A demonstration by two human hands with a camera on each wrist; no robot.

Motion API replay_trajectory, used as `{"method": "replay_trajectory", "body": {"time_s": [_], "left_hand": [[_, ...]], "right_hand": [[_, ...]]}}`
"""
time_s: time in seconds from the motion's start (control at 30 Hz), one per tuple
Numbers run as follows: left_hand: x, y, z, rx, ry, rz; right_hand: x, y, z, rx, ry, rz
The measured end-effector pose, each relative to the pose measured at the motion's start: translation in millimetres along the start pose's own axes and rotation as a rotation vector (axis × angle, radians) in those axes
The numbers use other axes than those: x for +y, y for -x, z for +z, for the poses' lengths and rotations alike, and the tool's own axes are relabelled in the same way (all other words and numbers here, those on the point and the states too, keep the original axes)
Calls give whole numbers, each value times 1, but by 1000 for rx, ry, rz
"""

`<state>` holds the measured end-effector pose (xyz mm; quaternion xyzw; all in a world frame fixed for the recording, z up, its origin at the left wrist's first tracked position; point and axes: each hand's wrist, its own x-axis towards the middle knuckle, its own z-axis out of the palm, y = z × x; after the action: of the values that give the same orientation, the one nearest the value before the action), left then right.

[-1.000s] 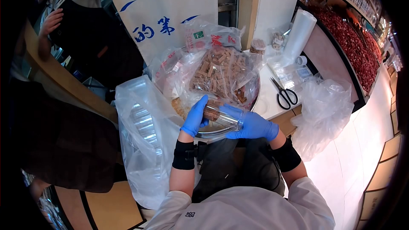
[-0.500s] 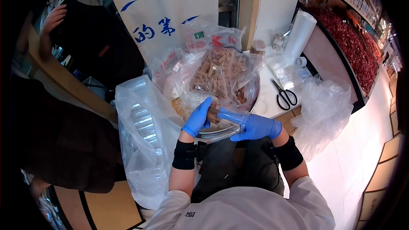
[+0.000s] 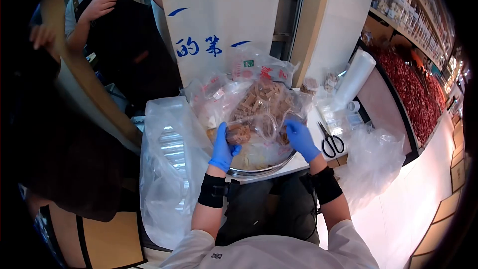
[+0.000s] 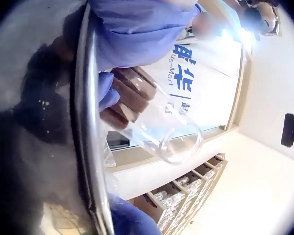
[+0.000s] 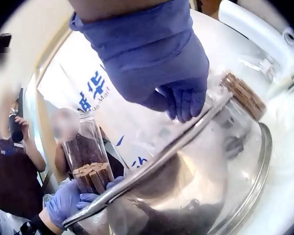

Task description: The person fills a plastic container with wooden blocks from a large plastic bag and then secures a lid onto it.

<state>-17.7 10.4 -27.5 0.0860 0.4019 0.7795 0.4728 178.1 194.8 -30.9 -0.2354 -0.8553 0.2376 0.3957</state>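
Observation:
My left hand (image 3: 222, 150) in a blue glove grips a clear jar (image 3: 238, 133) partly filled with brown sticks, held over the left side of a metal bowl (image 3: 259, 171). In the left wrist view the jar (image 4: 146, 113) points its open mouth away from the left hand (image 4: 137, 29). My right hand (image 3: 300, 139) reaches onto a clear bag of brown sticks (image 3: 264, 100) lying in the bowl. In the right wrist view the right hand (image 5: 161, 63) bends its fingertips (image 5: 186, 104) down past the bowl rim (image 5: 186, 142); what they touch is hidden. The jar (image 5: 88, 154) stands to its left.
Black scissors (image 3: 332, 144) lie on the white counter right of the bowl, beside a roll of plastic (image 3: 354, 76). Loose clear bags hang left (image 3: 167, 164) and right (image 3: 378, 162). A person in a dark apron (image 3: 129, 45) stands behind. Red goods (image 3: 413, 89) fill a bin.
My right hand has let go of the jar and moved up and right onto the bag. The left hand now holds the jar alone. The head view has tilted upward.

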Motion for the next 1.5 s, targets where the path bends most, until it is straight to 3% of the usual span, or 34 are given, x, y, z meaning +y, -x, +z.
{"method": "replay_trajectory", "body": {"time_s": [0.03,0.13,0.17,0.2,0.27,0.4,0.47,0.57,0.7,0.77,0.8,0.87,1.0,1.1,1.17,1.3,1.37,1.5], "left_hand": [[0,2,2,-22,-101,-3],[-5,-4,1,-75,-203,-17],[-5,-3,3,-75,-179,24],[-6,-4,3,-74,-181,25],[-8,-4,4,-32,-139,59],[-6,-2,4,-8,-210,116],[-6,-6,-4,-48,-169,62],[-6,-6,-6,-59,-165,78],[-5,-2,-2,-66,-138,72],[-5,-1,1,-69,-235,119],[-5,1,2,-75,-244,119],[-3,6,6,-66,-265,109],[-2,10,10,-88,-259,99],[-2,13,10,-125,-287,116],[-2,15,11,-172,-284,144],[-3,12,8,-179,-277,130],[-5,8,3,-187,-332,144],[0,17,14,-155,-268,128]], "right_hand": [[3,-6,0,-304,81,172],[8,-10,18,-428,272,101],[25,-16,30,-552,404,-18],[22,-15,32,-551,402,-18],[15,-7,39,-250,384,48],[16,-11,46,-317,384,88],[-30,-18,24,-373,359,279],[-22,-23,23,-341,260,366],[29,-2,54,-351,449,260],[56,6,77,-211,600,116],[48,4,73,-203,597,121],[20,-6,53,-396,554,293],[8,-5,41,-381,483,344],[1,-3,37,-234,423,297],[-24,-14,22,-401,388,487],[-1,-9,37,-295,376,465],[19,-7,48,-284,393,297],[18,-7,46,-211,295,333]]}}
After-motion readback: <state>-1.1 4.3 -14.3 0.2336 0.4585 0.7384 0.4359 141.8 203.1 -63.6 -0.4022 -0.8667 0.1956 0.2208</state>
